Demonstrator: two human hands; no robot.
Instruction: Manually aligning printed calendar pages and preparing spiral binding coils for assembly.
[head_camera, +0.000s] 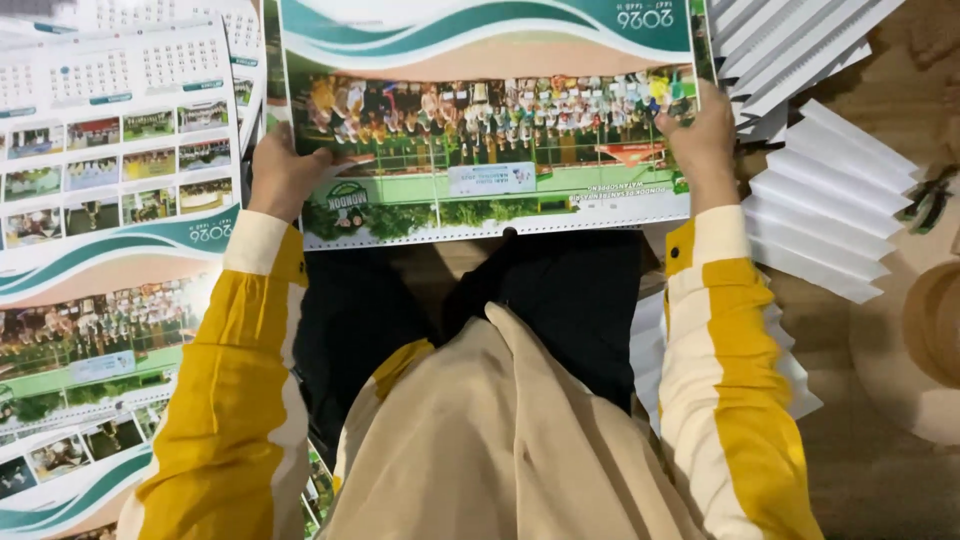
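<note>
Far left: a spread of printed calendar sheets (110, 200), overlapping; at least three visible, exact count unclear. Left hand (283, 175) grips the left edge of one large calendar poster (490, 120), fingers curled over the edge, thumb on the printed face. The poster lies flat in front of the person, above the lap, with a group photo and green bands showing. Right hand (705, 140) holds the poster's right edge, fingers bent down onto the paper. Both sleeves yellow and cream striped. Right of it: two stacks of white pleated paper (830, 210), fanned, on the wooden floor (880, 400).
</note>
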